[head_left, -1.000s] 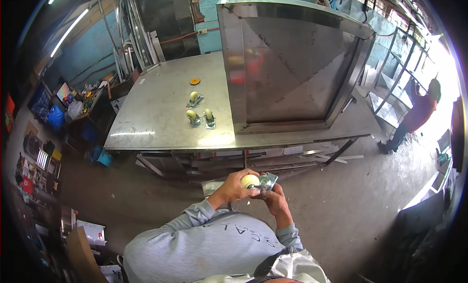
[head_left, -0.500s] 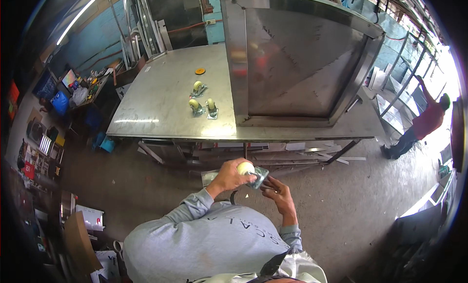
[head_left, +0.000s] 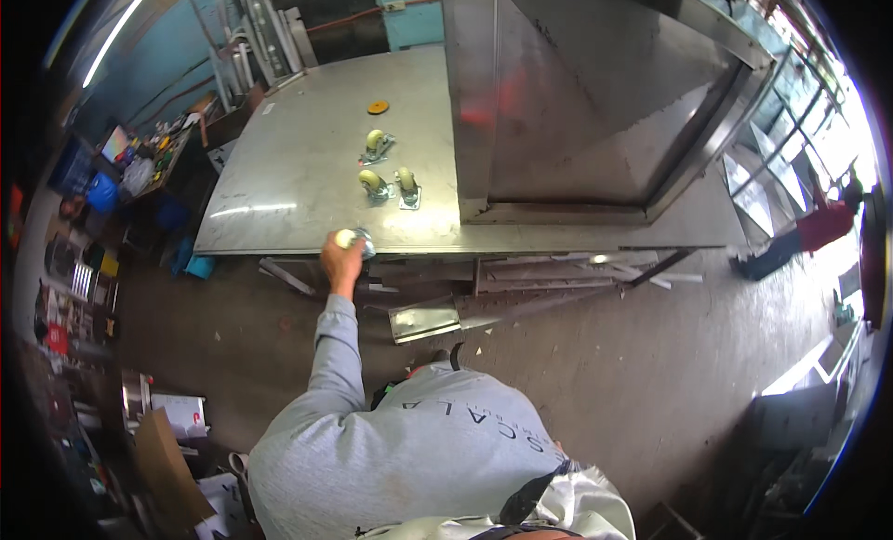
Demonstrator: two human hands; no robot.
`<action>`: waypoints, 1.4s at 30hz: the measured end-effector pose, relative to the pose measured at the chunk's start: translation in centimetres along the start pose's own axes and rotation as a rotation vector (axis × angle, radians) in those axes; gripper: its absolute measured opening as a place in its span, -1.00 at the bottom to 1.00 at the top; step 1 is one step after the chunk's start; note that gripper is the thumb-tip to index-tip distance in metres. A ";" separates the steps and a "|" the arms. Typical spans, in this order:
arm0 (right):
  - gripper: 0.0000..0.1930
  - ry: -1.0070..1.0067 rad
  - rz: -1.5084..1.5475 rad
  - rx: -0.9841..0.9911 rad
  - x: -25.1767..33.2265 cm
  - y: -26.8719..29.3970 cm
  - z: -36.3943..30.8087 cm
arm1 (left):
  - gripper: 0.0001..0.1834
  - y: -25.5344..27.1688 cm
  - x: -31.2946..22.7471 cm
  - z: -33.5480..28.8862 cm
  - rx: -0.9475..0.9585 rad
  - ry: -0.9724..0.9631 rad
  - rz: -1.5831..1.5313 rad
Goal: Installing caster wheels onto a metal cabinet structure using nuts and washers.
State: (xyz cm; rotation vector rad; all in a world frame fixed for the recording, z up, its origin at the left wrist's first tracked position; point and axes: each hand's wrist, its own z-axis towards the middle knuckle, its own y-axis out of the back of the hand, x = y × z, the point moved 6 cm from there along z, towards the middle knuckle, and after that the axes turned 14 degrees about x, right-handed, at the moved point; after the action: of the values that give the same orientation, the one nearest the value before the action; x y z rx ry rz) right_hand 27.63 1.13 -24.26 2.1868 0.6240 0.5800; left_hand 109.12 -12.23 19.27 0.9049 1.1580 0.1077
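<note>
My left hand [head_left: 340,256] reaches out on a grey sleeve and grips a caster wheel [head_left: 354,240], yellowish wheel on a metal plate, right at the near edge of the steel table [head_left: 288,168]. Three more caster wheels [head_left: 389,173] stand on the tabletop beyond it. A small orange disc [head_left: 378,106] lies farther back. My right hand is out of sight, hidden below my body.
A large stainless steel box frame [head_left: 595,103] stands on the table's right part. Metal strips and angle pieces [head_left: 484,298] lie on the floor under the table. A cluttered workbench [head_left: 139,159] stands at the left. Another person [head_left: 809,233] bends at the far right.
My left hand stretched forward with the caster wheel from near my chest to the table's edge. My right hand let go of it and dropped out of view.
</note>
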 end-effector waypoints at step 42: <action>-0.41 0.250 0.966 -1.431 -29.9 108.7 -3.4 | -0.16 -12.4 -37.4 6.7 -0.169 -0.503 -0.563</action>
State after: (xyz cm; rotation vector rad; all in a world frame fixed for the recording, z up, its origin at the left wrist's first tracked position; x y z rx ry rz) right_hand 29.12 -77.93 56.16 0.8765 -0.6938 1.2626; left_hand 93.80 -43.15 39.51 0.3950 0.8731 -0.4517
